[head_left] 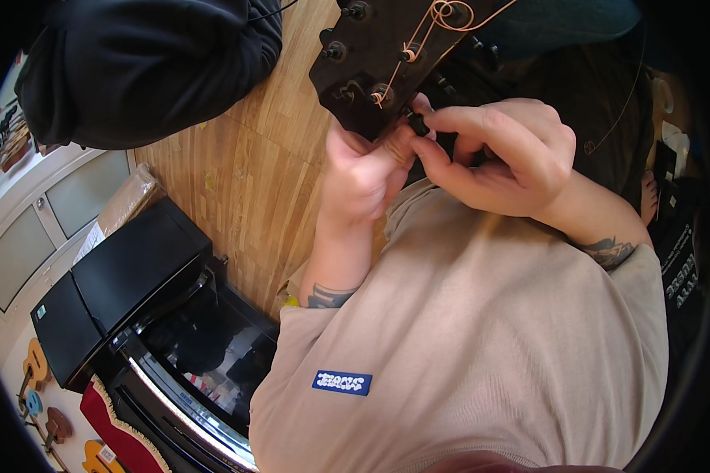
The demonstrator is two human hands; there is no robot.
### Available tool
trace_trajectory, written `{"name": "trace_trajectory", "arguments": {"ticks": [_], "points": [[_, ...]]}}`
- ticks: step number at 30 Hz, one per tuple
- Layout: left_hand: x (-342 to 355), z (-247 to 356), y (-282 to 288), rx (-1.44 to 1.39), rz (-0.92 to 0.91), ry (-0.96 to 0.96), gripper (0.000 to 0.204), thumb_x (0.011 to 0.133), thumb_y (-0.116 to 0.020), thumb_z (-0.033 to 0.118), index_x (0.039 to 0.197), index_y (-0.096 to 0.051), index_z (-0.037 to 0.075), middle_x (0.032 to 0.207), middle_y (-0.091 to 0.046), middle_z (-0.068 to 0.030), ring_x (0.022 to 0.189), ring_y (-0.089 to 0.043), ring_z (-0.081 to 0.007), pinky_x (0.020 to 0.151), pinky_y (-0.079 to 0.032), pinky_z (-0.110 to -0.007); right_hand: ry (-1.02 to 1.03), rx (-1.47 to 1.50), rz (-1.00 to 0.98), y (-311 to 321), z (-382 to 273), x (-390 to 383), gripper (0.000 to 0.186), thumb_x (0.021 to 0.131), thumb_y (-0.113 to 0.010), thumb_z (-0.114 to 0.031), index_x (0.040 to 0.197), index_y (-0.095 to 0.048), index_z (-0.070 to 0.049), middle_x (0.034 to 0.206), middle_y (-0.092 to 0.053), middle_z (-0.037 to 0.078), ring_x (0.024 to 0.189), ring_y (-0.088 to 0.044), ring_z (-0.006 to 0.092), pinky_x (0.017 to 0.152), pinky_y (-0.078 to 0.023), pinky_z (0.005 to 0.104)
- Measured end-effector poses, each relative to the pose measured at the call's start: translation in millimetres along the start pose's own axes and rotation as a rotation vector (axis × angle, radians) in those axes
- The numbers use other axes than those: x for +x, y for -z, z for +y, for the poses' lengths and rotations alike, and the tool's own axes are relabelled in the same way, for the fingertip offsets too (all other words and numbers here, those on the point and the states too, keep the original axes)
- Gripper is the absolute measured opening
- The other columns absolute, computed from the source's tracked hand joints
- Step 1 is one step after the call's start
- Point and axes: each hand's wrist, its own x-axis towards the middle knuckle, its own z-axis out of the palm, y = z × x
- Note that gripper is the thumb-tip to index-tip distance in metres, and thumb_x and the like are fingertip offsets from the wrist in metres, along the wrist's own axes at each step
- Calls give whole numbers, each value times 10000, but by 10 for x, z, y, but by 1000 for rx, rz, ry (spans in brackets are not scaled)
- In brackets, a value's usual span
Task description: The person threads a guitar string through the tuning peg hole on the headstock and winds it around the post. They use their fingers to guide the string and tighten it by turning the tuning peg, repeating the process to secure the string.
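A guitar headstock [371, 75] hangs at the top centre, just in front of the shirt, its face dark, nearly black, with angular corners. Metal string posts stand on that face; copper-coloured strings [394, 75] wind onto some of them, one curling into loose loops before running off at upper right. Dark tuning knobs line its right side. The two hands meet at its lower right corner: the right hand [501, 154] pinches a black tuning knob [418, 123] between thumb and forefinger, while the left hand [359, 173] grips the tip end, some fingers hidden behind. Its long axis slants from upper right to lower left, tip toward the wearer; the upper edge of view cuts it off. Leftward, bare wooden floor [237, 165] opens out as far as a black cloth-covered bulk [150, 71] and a glossy black cabinet [142, 260]; the tan shirt [481, 331] sits close below the hands.
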Motion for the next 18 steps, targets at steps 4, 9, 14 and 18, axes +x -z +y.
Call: {"name": "trace_trajectory", "arguments": {"ticks": [4,9,14,18], "points": [[48,-101,90,-102,-72,25,423,918,-604,-121,1325,-559,-10,1222,-625,-152,1026,-644,-237,902,-561,-378,40,0,6,-29,20,-40,288,686,-835,27,962,-754,3,526,-534,-31,427,-542,81,416,-437,217],[86,-177,162,-221,-131,46,431,912,-636,-94,1328,-554,-13,1226,-624,-157,1034,-638,-255,890,-570,-403,105,13,-12,-40,63,-47,281,706,-811,50,979,-755,22,527,-520,-24,426,-541,90,414,-437,226],[105,-221,167,-301,-144,123,417,918,-665,-49,1314,-544,-6,1133,-616,-135,1006,-618,-264,843,-557,-390,126,37,-30,-44,73,-48,272,728,-783,63,996,-760,24,531,-523,-5,427,-544,106,408,-432,238],[178,-260,160,-309,-249,51,426,915,-697,0,1309,-539,28,1060,-597,-108,956,-594,-246,801,-532,-360,152,49,-46,-37,98,-66,281,748,-764,49,1026,-764,15,535,-536,5,424,-543,117,416,-438,243]]}}
